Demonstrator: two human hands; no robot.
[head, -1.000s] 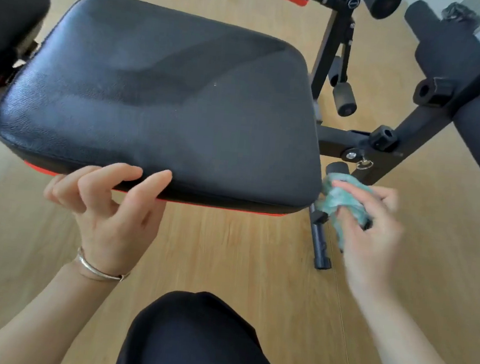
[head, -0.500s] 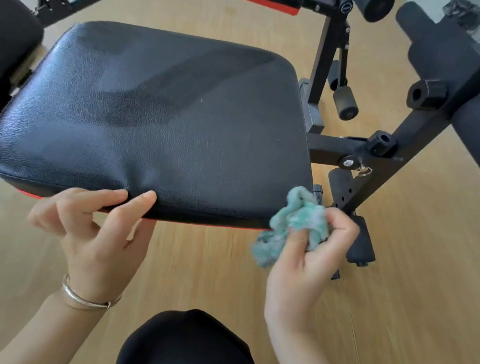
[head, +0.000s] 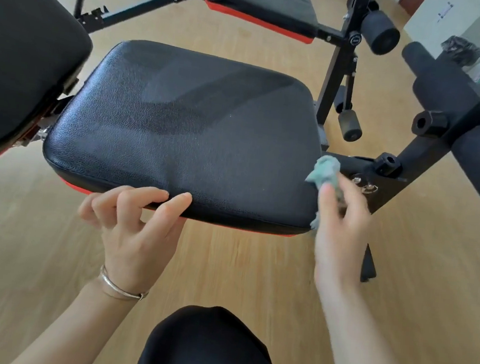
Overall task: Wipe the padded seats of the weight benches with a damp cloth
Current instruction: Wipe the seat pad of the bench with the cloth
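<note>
Two pads near me: backrest [head: 25, 58] far left, seat pad [head: 184, 135] centre. Which one is being worked?
>> Seat. Darker streaks across its top look like damp passes, can't be sure.

Left hand [head: 137, 227]?
>> Fingers loosely curled, tips touching the seat's near edge. Nothing clasped. Bracelet [head: 118, 289] on that wrist.

Cloth [head: 323, 170]?
>> Bunched up, right hand [head: 339, 235] clenched round it, at the seat's near right corner, against the side. Hand is blurred, finger detail unclear.

How should this pass go?
>> My read: flatten the cloth so more of it bears on the vinyl. Follow the corner and side wall with overlapping strokes. Left hand can brace the edge. The frame bracket [head: 388, 164] sits just beside that corner, so the cloth could snag on its bolts.

What's left?
>> Probably the near edge, then the other bench's pad [head: 261, 5] at the back.
</note>
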